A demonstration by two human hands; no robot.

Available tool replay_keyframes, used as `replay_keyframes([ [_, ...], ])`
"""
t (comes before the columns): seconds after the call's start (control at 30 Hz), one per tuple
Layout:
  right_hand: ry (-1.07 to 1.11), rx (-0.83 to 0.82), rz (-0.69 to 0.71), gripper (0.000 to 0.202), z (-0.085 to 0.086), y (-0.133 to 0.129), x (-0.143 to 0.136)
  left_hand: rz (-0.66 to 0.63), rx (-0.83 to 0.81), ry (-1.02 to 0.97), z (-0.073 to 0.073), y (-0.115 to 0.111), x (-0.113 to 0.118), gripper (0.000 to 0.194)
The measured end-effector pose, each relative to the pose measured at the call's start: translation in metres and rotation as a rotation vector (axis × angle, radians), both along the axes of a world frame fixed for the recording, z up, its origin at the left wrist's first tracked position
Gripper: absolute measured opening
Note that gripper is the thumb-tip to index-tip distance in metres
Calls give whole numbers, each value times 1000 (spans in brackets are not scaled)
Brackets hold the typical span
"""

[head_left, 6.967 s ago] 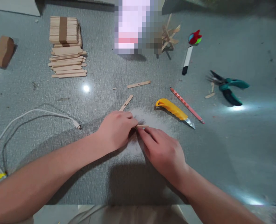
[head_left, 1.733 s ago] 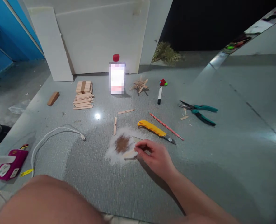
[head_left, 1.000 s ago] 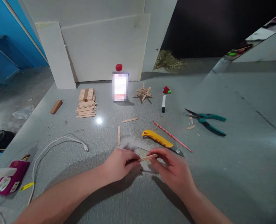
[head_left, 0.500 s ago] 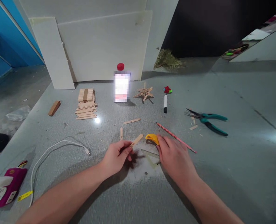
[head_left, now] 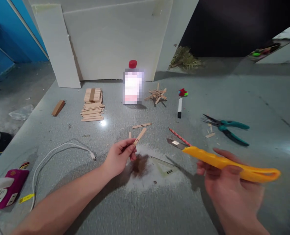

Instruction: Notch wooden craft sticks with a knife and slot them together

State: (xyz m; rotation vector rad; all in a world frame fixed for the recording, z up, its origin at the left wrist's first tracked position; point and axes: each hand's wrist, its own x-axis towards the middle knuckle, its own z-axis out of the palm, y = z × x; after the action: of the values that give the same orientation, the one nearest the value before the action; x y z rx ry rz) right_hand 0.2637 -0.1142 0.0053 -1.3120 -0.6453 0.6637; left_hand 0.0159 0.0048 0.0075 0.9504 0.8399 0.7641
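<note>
My left hand point(head_left: 119, 156) pinches a wooden craft stick point(head_left: 140, 135) between thumb and fingers. The stick points up and away, with a small dark mark or notch near my fingertips. In my right hand point(head_left: 233, 186) lies a yellow-handled utility knife point(head_left: 215, 161), raised above the table with its grey blade pointing left. My fingers and thumb close round the handle. Two more craft sticks, one lying flat point(head_left: 142, 125) and one partly hidden point(head_left: 130, 134), are just beyond my left hand. A clear set square point(head_left: 168, 170) rests between the hands on a patch of pale dust with a brown smear.
Stacked craft sticks point(head_left: 93, 112), a red-capped bottle point(head_left: 132, 64) and a star-shaped stick pile point(head_left: 157, 94) stand behind. On the right are a marker point(head_left: 179, 107), a striped pencil point(head_left: 179, 136) and green-handled pliers point(head_left: 233, 125). A white cable point(head_left: 61, 145) curves at the left.
My right hand has risen and moved right, turning over so the knife's whole handle and blade now show. The left hand still holds its craft stick, now tilted more upright.
</note>
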Motion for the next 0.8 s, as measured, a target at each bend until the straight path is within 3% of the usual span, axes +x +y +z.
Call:
replay_keyframes([
  [0.13, 73, -25, 175, 36, -2, 7, -7, -20, -38, -39, -3, 0, 0, 39],
  [0.27, 96, -31, 421, 63, -4, 5, -19, -92, -97, -77, 2, -3, 0, 50],
  [0.47, 192, -133, 400, 19, -11, -4, -24, -144, -110, -66, 5, -4, 0, 51],
  [0.5, 202, -123, 423, 21, -9, -5, -24, -136, -107, -55, 6, -4, 0, 51],
  [0.63, 179, -148, 588, 77, 1, -12, -27, -99, -72, 10, 8, -5, 1, 49],
  [0.67, 167, -183, 648, 76, 3, -14, -28, -94, -54, 28, 8, -6, 2, 49],
  [0.8, 54, -299, 835, 36, 5, -20, -32, -73, 62, 120, 7, -13, 2, 44],
])
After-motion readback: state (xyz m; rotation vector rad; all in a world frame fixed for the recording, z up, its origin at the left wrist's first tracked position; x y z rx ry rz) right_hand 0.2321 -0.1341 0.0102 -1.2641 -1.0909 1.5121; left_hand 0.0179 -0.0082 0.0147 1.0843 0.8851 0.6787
